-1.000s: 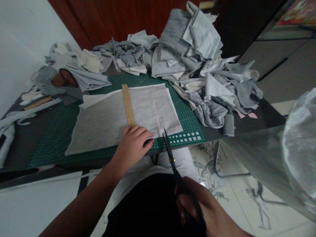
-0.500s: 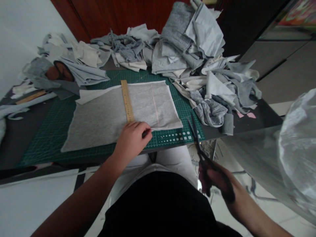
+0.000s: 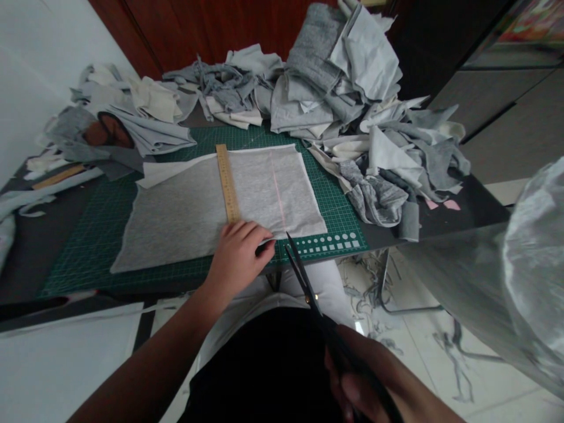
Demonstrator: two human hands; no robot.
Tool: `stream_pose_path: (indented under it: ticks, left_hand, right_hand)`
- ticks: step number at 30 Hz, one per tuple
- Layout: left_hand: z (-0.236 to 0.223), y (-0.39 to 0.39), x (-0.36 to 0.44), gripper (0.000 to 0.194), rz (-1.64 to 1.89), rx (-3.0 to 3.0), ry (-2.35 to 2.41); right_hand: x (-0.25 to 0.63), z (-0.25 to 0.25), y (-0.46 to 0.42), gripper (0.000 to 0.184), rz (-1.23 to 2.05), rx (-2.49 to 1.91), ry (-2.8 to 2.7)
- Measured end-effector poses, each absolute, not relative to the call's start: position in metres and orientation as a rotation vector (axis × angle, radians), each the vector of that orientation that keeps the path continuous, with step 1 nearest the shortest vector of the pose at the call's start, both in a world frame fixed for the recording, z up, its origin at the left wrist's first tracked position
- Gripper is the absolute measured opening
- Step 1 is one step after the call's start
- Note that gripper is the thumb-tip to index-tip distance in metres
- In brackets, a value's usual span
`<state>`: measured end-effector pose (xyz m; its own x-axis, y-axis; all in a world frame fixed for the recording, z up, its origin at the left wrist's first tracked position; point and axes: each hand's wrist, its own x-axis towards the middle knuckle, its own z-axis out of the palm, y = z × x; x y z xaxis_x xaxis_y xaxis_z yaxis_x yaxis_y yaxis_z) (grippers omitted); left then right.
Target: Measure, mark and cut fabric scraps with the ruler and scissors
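Right hand (image 3: 359,382) has brought scissors (image 3: 306,294) beside the grey fabric (image 3: 176,226).

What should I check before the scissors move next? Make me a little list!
1. Left hand flat on the grey fabric: ok.
2. Right hand holding the scissors: ok.
3. Scissor tips near the end of the pink line: ok.
4. Left fingers well away from the tips: not ok, they look close.
5. Ruler lying beside the line, not covering it: ok.
6. Scissors sharp: cannot tell.
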<state>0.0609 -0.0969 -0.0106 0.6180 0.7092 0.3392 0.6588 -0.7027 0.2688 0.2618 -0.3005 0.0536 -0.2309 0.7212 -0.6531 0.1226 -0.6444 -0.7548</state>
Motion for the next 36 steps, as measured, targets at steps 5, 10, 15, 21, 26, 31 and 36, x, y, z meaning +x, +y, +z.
stream_pose_path:
  ticks: [5, 10, 15, 21, 26, 31, 36]
  left_hand:
    - [-0.011, -0.098, 0.061, 0.007, 0.668, 2.737, 1.139]
    - [-0.012, -0.098, 0.061, 0.008, 0.667, 2.745, 1.131]
    - [-0.013, -0.098, 0.061, 0.006, 0.692, 2.788, 1.094]
    - [-0.015, -0.098, 0.061, 0.008, 0.754, 2.85, 1.042]
    - [-0.015, -0.099, 0.06, 0.01, 0.735, 2.873, 1.021]
    - [-0.016, -0.098, 0.06, 0.01, 0.737, 2.87, 1.006]
    - [-0.016, -0.098, 0.06, 0.008, 0.727, 2.862, 0.998]
  right_hand:
    - [0.257, 0.045, -0.294, 0.068, 2.021, -1.534, -0.846]
    - [0.247, 0.043, -0.279, 0.068, 1.939, -1.532, -0.846]
    - [0.239, 0.042, -0.272, 0.07, 1.918, -1.569, -0.766]
    - [0.233, 0.03, -0.278, 0.073, 1.932, -1.556, -0.731]
    - [0.233, 0.026, -0.282, 0.071, 1.933, -1.515, -0.722]
    - [0.232, 0.026, -0.279, 0.073, 1.975, -1.457, -0.741]
    - [0.234, 0.027, -0.273, 0.079, 2.08, -1.417, -0.632]
